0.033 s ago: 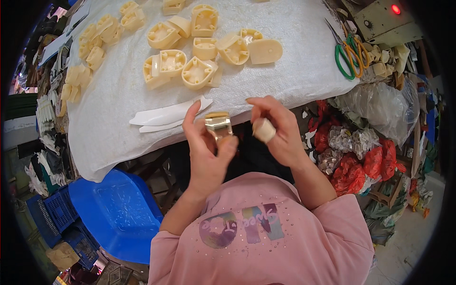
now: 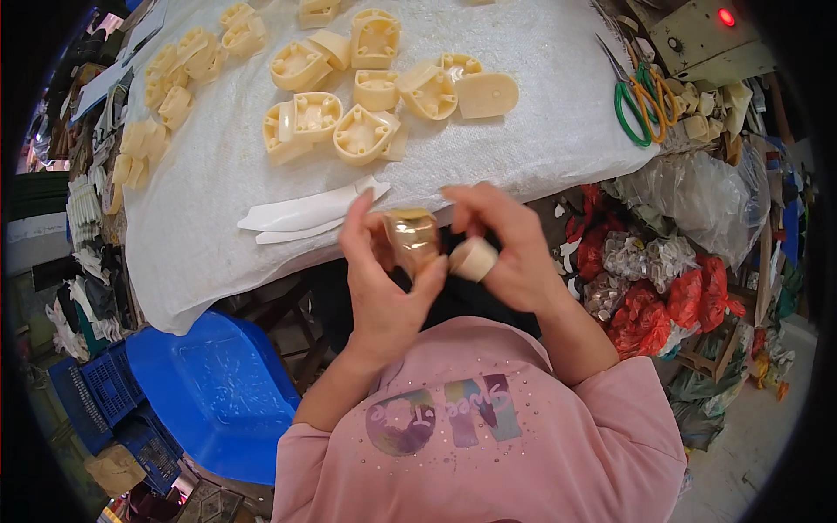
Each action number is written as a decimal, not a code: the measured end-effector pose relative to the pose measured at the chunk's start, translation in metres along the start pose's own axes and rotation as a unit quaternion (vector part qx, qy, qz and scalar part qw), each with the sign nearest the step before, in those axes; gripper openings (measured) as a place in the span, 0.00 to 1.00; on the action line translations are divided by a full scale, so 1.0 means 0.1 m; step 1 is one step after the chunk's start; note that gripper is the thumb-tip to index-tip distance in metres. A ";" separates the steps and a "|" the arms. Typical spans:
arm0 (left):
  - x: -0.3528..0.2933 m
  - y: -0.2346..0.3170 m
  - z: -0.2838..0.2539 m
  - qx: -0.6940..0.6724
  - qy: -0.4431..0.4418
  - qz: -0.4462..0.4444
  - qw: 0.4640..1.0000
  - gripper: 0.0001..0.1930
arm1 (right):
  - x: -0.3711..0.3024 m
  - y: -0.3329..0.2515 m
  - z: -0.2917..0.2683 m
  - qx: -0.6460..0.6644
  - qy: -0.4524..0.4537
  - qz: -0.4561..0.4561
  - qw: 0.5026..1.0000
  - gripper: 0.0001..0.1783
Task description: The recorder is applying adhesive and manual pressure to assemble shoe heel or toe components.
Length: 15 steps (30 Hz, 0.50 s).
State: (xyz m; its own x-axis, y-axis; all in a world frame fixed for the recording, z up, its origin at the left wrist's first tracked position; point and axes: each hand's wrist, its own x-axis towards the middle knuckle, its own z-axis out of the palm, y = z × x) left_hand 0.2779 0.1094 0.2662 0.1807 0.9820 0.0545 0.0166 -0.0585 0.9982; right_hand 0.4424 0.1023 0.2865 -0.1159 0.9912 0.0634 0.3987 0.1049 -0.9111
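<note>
At 12 you've got the white-covered bench. Your pink shirt, 6 o'clock, carries multicoloured lettering. Your left hand grips a shiny gold piece, mid-view, long axis roughly 12 to 6, yellowish end toward 12. Your right hand, at its 3, curls by a pale roll; gripped or worn, can't tell.

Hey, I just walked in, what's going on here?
A person's left hand grips a shiny gold piece in front of a white-covered table. The right hand is close by, with a pale cylindrical thing at its thumb; blur hides whether it is held or worn. Cream moulded pieces sit on the table, with white strips near its edge.
</note>
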 end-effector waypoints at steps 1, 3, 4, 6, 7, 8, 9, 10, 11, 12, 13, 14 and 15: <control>-0.01 -0.04 0.01 0.100 0.011 0.073 0.992 0.44 | 0.04 -0.08 0.05 -0.019 -0.006 -0.047 0.999 0.29; 0.00 0.00 0.03 0.201 0.008 0.135 0.970 0.42 | 0.04 -0.02 0.17 0.016 -0.014 -0.025 0.999 0.26; 0.01 0.02 0.06 0.298 0.006 0.194 0.935 0.41 | 0.04 -0.01 0.18 0.082 -0.030 0.032 0.996 0.26; 0.00 0.02 0.06 0.264 0.017 0.193 0.945 0.38 | 0.05 0.08 0.16 0.137 -0.007 0.059 0.989 0.26; 0.02 0.06 -0.01 0.202 -0.040 0.110 0.972 0.38 | 0.07 0.13 0.13 0.192 0.015 0.086 0.978 0.26; 0.05 0.07 -0.07 0.137 -0.096 0.025 0.986 0.38 | 0.08 0.15 0.11 0.191 0.016 0.084 0.978 0.26; 0.07 0.06 -0.13 0.083 -0.109 -0.007 0.991 0.35 | 0.07 0.15 0.10 0.229 0.003 0.079 0.970 0.25; 0.08 -0.01 -0.17 0.082 -0.108 -0.006 0.991 0.35 | 0.07 0.15 0.10 0.267 -0.009 0.075 0.961 0.25; 0.09 -0.11 -0.19 0.052 -0.174 -0.016 0.983 0.34 | 0.05 0.20 0.14 0.258 -0.022 0.039 0.965 0.23; 0.12 -0.13 -0.19 0.022 -0.237 -0.026 0.971 0.34 | 0.05 0.21 0.17 0.258 -0.024 0.038 0.965 0.23; 0.05 -0.08 -0.12 -0.041 -0.222 -0.077 0.971 0.32 | 0.06 0.21 0.20 0.224 -0.020 0.010 0.974 0.22; 0.05 -0.06 -0.11 -0.040 -0.220 -0.076 0.972 0.32 | 0.07 0.20 0.21 0.189 -0.015 -0.018 0.982 0.21; 0.05 -0.05 -0.10 -0.043 -0.206 -0.083 0.974 0.31 | 0.08 0.17 0.20 0.139 -0.006 -0.032 0.990 0.20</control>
State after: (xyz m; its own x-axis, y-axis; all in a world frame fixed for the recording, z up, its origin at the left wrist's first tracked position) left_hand 0.2688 0.1165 0.2619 0.5625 0.8200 -0.1056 0.0006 0.1272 0.9919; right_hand 0.4300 0.1103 0.2631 -0.1448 0.9820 0.1215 0.1236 0.1398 -0.9824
